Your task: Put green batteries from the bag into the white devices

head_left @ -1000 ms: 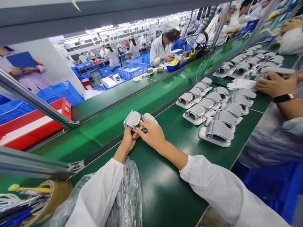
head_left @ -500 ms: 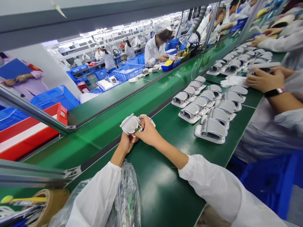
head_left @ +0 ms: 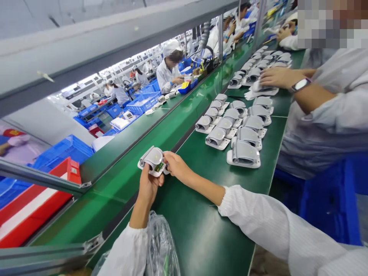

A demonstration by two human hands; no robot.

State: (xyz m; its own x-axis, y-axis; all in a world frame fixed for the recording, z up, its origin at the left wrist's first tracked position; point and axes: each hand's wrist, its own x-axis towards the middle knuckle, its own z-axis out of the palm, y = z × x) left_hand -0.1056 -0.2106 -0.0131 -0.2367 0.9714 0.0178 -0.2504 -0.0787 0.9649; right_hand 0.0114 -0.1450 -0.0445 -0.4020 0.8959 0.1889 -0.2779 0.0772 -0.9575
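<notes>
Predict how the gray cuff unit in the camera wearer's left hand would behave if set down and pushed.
The gray cuff unit probably won't roll: its white base looks flat. The band may flex yet keep its shape, since it holds a curl. The exposed green circuit board suggests a fragile spot.

Left hand (head_left: 148, 184) raised, curled in grip; right hand (head_left: 176, 166) just beside, pointing leftward.

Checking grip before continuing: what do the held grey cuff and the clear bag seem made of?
Grey cuff: probably matte fabric, from its dull, rolled wrap; coated material possible. Clear bag: likely glossy plastic film, being see-through, creased and shiny.
</notes>
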